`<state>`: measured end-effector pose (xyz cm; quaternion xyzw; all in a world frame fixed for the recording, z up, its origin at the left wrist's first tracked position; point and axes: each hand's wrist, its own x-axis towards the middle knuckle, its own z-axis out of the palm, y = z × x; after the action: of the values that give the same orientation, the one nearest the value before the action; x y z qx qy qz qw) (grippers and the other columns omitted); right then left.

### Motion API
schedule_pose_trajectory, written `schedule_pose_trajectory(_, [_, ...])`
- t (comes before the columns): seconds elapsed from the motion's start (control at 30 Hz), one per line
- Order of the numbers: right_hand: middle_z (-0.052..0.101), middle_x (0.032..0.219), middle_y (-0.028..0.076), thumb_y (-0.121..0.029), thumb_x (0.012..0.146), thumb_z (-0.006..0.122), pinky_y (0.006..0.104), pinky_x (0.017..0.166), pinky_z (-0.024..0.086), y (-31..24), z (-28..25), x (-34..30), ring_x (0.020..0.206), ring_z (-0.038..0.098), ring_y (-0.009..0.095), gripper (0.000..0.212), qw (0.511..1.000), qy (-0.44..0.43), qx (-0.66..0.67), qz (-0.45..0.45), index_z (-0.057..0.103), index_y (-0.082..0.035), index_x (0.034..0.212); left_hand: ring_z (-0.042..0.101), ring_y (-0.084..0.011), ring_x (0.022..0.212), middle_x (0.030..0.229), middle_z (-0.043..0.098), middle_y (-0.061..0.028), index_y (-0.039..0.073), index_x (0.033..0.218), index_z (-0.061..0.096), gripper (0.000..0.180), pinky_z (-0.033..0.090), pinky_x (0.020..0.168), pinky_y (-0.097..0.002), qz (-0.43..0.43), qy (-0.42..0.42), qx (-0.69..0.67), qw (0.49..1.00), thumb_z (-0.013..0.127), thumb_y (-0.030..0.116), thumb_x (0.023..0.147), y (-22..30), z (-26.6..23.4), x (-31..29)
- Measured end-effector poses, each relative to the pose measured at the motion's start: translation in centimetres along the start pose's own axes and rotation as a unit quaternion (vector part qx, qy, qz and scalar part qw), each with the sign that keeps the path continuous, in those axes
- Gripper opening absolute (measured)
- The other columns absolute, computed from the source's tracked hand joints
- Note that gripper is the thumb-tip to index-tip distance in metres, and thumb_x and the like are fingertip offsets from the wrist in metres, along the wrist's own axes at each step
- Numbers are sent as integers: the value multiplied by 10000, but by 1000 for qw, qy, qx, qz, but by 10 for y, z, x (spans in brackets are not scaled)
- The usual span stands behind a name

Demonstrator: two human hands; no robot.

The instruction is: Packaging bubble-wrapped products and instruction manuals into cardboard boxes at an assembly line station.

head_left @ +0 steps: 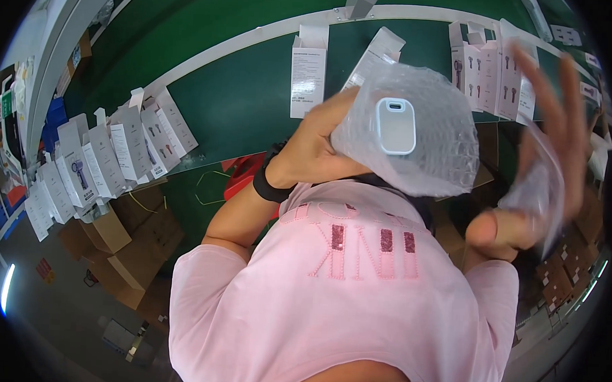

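Note:
My left hand is wrapped round the side of a bubble wrap pouch, held up in front of my chest. Out of the bubble wrap shows the end of a pale blue and white device, rounded, with a small port; the rest of it is hidden. To the right, my right hand is raised, its fingers stretched upward and smeared by motion. Against its palm and thumb lies a crumpled clear plastic bag, apart from the pouch.
White boxes with open flaps stand on the green table: a row of several boxes at left, one upright box at the middle, and a group at right. Brown cartons sit below left. A red object is beside my left arm.

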<state>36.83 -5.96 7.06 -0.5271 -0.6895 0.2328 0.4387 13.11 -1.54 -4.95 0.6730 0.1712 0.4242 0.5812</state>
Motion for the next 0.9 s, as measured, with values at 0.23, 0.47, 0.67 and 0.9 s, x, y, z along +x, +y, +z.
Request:
schedule_pose_trajectory(0.23, [659,1092,136,-339,522,912,288,906,457,101,41,-55,1003,620,184,931,786,-246,434,365,519,39,1276,595,-172,990,1076,649,-96,-28,1175,582,473,461,878,-310,-306,-230,-269,884,740,238,818,-51,55,-9])
schedule_pose_trajectory(0.47, [618,1014,55,-284,874,690,269,724,514,187,21,-73,848,627,154,446,778,117,368,497,540,-19,1200,625,-315,712,769,634,-176,-51,929,635,510,510,687,-388,-375,-66,183,906,564,453,898,-141,4,60])
schedule_pose_trajectory(0.67, [587,762,12,-328,919,637,231,434,342,223,12,-24,566,503,77,277,823,242,306,414,608,-62,990,663,-403,817,833,662,-276,-77,885,668,412,518,742,-422,-373,29,389,842,543,316,872,-252,13,57])
schedule_pose_trajectory(0.9, [580,727,1,-333,922,630,218,430,335,214,15,-4,534,494,76,277,815,247,355,386,618,-60,961,610,-175,876,972,657,-118,-69,1140,588,381,491,765,-304,-436,86,-149,883,436,224,950,-132,60,45])
